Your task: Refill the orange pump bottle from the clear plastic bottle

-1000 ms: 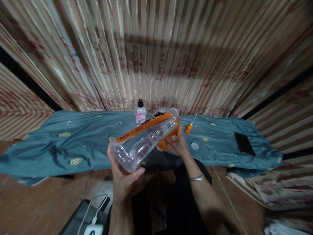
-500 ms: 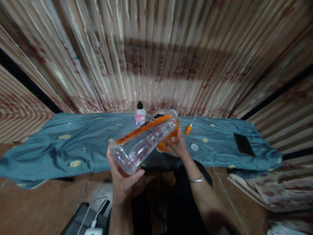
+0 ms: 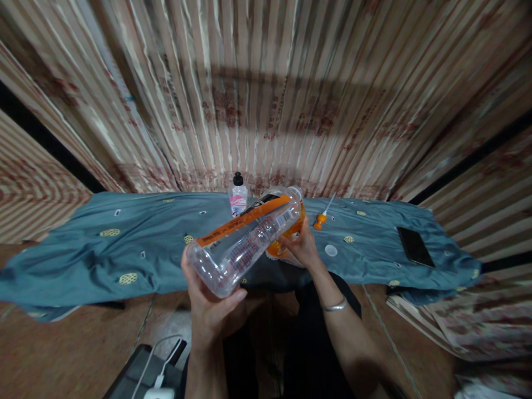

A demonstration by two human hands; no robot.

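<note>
My left hand (image 3: 214, 310) is wrapped round the base of a clear plastic bottle (image 3: 249, 249) with an orange-and-black label. The bottle is tilted, its neck up and to the right. Behind it, my right hand (image 3: 302, 244) grips an orange container (image 3: 276, 249) with a clear upper part; the bottle hides much of it, including its opening. Any liquid passing between the two cannot be made out. Right of the right hand lie an orange pump head (image 3: 320, 221) with a thin tube and a small white round cap (image 3: 331, 250).
A small clear bottle with a black cap (image 3: 238, 194) stands at the back of the teal cloth-covered table (image 3: 162, 249). A dark phone (image 3: 414, 246) lies at the right. Striped curtains (image 3: 266, 100) close off the back and sides. A white plug and cable (image 3: 162, 371) sit on a dark bag at lower left.
</note>
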